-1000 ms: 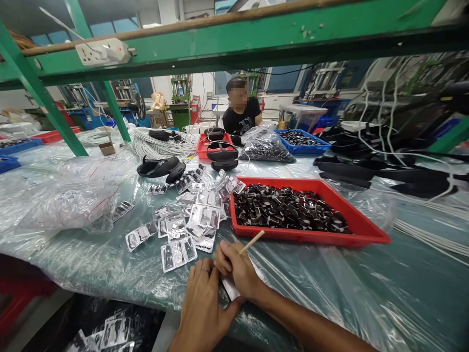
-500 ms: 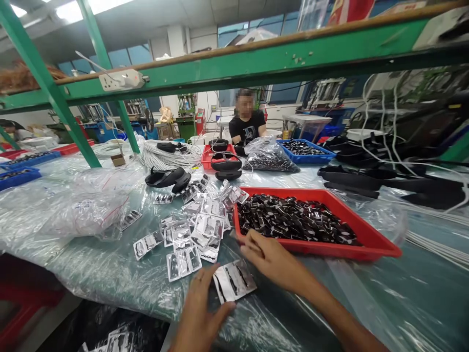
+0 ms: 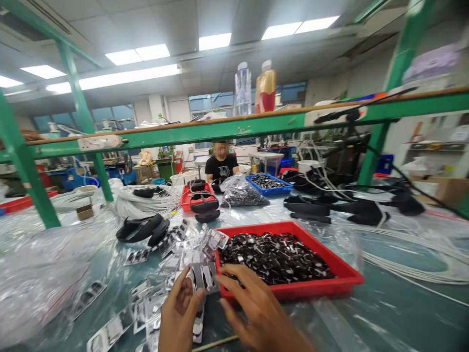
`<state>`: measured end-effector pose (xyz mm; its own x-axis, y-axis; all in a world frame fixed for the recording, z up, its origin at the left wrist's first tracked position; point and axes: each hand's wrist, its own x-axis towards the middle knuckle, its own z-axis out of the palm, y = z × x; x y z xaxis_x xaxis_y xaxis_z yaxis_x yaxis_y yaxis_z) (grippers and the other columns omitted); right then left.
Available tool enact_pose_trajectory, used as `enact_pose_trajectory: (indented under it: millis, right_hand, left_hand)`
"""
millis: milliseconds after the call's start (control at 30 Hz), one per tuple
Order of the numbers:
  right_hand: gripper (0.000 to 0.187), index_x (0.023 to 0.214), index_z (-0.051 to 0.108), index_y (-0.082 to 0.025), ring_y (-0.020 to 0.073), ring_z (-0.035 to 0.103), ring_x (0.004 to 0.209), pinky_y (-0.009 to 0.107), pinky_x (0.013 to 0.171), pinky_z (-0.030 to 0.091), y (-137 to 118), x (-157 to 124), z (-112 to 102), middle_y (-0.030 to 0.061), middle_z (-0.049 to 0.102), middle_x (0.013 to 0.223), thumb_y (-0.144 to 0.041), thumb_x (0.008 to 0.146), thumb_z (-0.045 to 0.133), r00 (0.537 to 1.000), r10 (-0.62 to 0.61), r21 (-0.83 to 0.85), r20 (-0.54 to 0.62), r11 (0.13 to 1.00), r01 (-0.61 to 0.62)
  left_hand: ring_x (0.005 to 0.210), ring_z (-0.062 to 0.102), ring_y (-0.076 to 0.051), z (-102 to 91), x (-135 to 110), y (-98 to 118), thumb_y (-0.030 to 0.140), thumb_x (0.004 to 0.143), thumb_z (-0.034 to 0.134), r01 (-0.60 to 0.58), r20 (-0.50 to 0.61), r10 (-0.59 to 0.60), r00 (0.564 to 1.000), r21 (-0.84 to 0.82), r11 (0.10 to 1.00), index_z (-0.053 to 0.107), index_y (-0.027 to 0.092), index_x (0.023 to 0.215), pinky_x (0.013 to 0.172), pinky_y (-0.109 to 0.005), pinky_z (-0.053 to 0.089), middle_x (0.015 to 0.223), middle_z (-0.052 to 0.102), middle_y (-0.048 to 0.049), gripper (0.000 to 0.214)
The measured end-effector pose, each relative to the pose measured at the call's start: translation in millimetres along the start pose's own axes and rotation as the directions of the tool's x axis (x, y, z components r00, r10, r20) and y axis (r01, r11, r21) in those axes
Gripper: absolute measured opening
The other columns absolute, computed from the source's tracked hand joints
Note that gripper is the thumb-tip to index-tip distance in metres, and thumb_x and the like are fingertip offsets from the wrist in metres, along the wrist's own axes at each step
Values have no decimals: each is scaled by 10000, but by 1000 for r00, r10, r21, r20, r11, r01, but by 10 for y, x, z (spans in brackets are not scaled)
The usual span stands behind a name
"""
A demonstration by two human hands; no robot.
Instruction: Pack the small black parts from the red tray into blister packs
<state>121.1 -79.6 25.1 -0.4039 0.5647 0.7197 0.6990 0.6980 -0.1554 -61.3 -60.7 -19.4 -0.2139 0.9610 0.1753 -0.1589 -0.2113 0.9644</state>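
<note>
The left hand (image 3: 179, 315) has lifted the clear blister strip (image 3: 202, 277) off the table; half a second ago it lay flat by the fingers, and now it stands upright, pinched between thumb and fingers just left of the red tray (image 3: 340, 274). The right hand (image 3: 256, 310) has drawn back from the tray edge and hovers beside the strip, fingers spread and holding nothing. The thin stick (image 3: 214, 342) it gripped earlier lies on the plastic sheet below. Loose strips (image 3: 146, 303) crowd the left side, black parts (image 3: 271, 256) fill the tray, and a person in black (image 3: 221, 166) sits across the table
</note>
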Motion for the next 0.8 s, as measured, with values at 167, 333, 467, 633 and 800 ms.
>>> enact_pose_trajectory:
  millis: [167, 333, 467, 633, 800]
  right_hand:
    - [480, 1382, 518, -102, 309, 476, 1312, 495, 1107, 430, 295, 367, 48, 195, 524, 1399, -188, 915, 582, 993, 111, 132, -44, 986, -104]
    - [369, 1212, 616, -146, 248, 603, 1177, 397, 1040, 504, 592, 272, 129, 133, 640, 1255, -197, 862, 722, 948, 280, 271, -154, 934, -232]
    - [227, 1048, 686, -183, 230, 664, 1096, 350, 1010, 526, 637, 183, 104, 71, 713, 1158, -219, 833, 752, 936, 317, 311, -152, 914, -259]
    - [238, 1027, 709, -182, 203, 724, 818, 316, 744, 620, 797, 168, 2, 68, 745, 952, -224, 959, 485, 877, 443, 275, -187, 880, -387]
    - [453, 1302, 590, -118, 350, 555, 1219, 559, 1019, 488, 858, 140, -33, 188, 575, 1316, -301, 891, 644, 883, 418, 106, -213, 909, -404]
  left_hand:
    - [1263, 575, -318, 637, 488, 124, 561, 658, 838, 27, 112, -9, 994, -161, 987, 716, 222, 1164, 1111, -446, 435, 1295, 667, -105, 621]
    - [1226, 603, -330, 840, 648, -51, 550, 655, 846, 148, 323, -67, 944, -233, 961, 734, 222, 1137, 1138, -500, 394, 1258, 691, -104, 593]
    - [1198, 623, -310, 801, 589, -134, 541, 632, 859, 123, 314, -74, 947, -142, 982, 740, 216, 1123, 1090, -434, 456, 1231, 705, -98, 600]
    - [1089, 673, -314, 722, 622, -179, 612, 596, 852, 118, 199, -104, 975, -59, 991, 736, 188, 1106, 1020, -456, 504, 1145, 735, -116, 673]
    - [1247, 583, -304, 698, 654, -198, 550, 617, 874, 237, 193, -191, 963, -256, 937, 713, 216, 1138, 1105, -442, 430, 1249, 693, -94, 640]
